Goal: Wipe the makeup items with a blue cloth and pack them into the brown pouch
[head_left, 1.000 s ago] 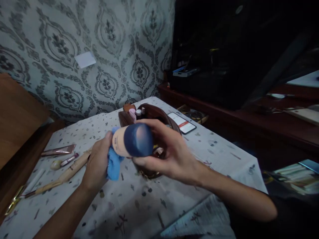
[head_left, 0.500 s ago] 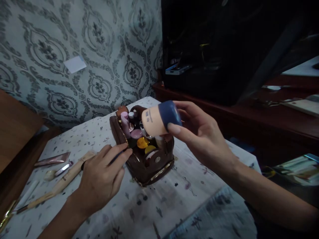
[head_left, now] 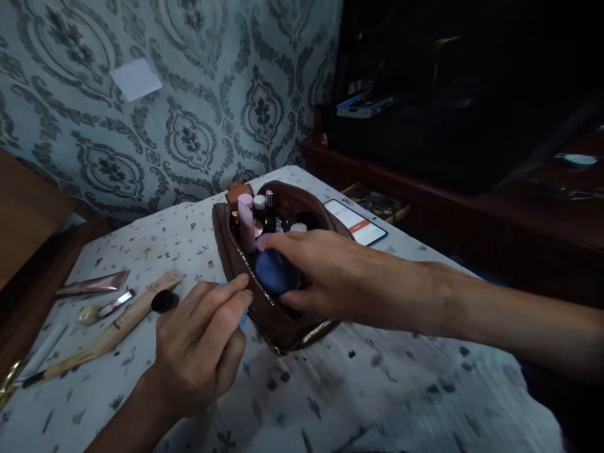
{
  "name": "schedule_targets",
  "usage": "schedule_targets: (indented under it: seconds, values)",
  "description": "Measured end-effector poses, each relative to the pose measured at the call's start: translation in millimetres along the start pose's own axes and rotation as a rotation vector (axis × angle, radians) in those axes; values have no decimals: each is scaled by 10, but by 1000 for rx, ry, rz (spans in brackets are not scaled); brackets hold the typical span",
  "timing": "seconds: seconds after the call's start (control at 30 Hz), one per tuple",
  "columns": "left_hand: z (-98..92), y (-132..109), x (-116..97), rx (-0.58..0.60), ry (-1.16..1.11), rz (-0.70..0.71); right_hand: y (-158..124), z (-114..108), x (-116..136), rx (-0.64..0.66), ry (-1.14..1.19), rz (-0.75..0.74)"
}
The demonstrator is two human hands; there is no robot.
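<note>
My right hand [head_left: 325,270] reaches into an unzipped brown cosmetic bag [head_left: 287,336], its fingers closed around a jar with a dark blue lid [head_left: 276,272]. The lid faces up; the jar's peach body is hidden. My left hand [head_left: 202,340] pinches the bag's near-left zipper edge. Under its fingers shows a small bit of blue that I cannot make out. Beside the jar in the bag stand a pink tube [head_left: 246,223], a white-capped bottle [head_left: 259,202] and a silver-topped bottle [head_left: 269,200].
On the patterned tablecloth [head_left: 302,384] at left lie a beige tube with a black cap [head_left: 136,308], a pinkish tube [head_left: 94,283], a small bottle [head_left: 89,314] and a brush [head_left: 61,366]. A lit phone [head_left: 356,221] lies behind the bag. Dark furniture [head_left: 425,138] stands at right.
My right hand has lowered the blue-lidded jar from above the bag into it, turning its lid upward. My left hand has stayed at the bag's edge. The view has shifted a little.
</note>
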State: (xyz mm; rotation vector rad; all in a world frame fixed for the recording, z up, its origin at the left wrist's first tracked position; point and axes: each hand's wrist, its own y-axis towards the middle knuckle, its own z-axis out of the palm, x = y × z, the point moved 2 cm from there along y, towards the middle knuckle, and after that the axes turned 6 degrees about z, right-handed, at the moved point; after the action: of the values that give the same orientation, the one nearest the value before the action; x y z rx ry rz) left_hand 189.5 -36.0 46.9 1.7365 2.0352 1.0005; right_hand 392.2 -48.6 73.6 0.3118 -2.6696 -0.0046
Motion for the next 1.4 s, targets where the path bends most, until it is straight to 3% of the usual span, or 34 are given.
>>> schedule_targets:
  seconds: [0.33, 0.6, 0.9, 1.2, 1.4]
  values:
    - [-11, -7, -9, 22, -20, -6, 297, 148, 97, 378, -215, -22]
    - [-4, -14, -4, 39, -27, -1, 387, 150, 228, 508, -319, -62]
    - [5, -4, -20, 28, -19, -7, 341, 165, 167, 423, -326, -3]
    - [6, -41, 4, 54, -25, -11, 404, 175, 231, 490, -418, -111]
    - [20, -56, -2, 43, -27, -22, 304, 152, 232, 422, -289, -107]
